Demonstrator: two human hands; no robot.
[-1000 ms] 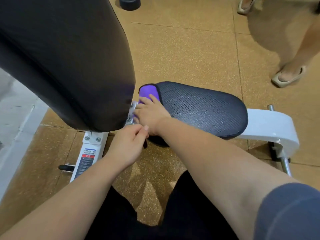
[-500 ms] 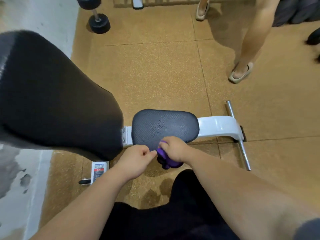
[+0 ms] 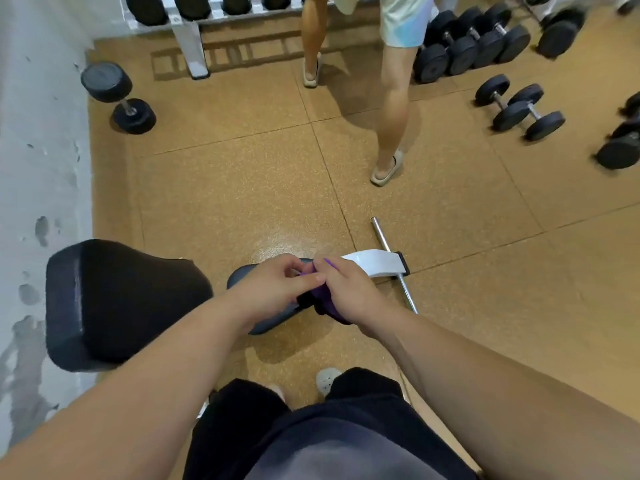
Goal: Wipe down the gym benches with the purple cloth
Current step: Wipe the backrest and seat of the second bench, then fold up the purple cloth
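Observation:
The gym bench stands below me: a black tilted back pad (image 3: pixel 117 303) at the left, a small black seat pad (image 3: pixel 242 275) in the middle and a white frame end (image 3: pixel 377 263) with a steel crossbar at the right. The purple cloth (image 3: pixel 323 303) is bunched above the seat pad, mostly hidden. My right hand (image 3: pixel 349 289) is closed around it. My left hand (image 3: pixel 277 285) pinches an edge of the cloth beside the right hand's thumb.
Another person's legs (image 3: pixel 391 109) stand on the cork-coloured floor just beyond the bench. Black dumbbells (image 3: pixel 519 109) lie at the right, one dumbbell (image 3: pixel 117 98) near the left wall, and a dumbbell rack (image 3: pixel 194 36) runs along the back. My own legs and a white shoe (image 3: pixel 327 379) are below.
My view has risen and pulled back from the bench. The right hand has lifted the cloth off the seat pad's edge, and the left hand has come up to pinch it.

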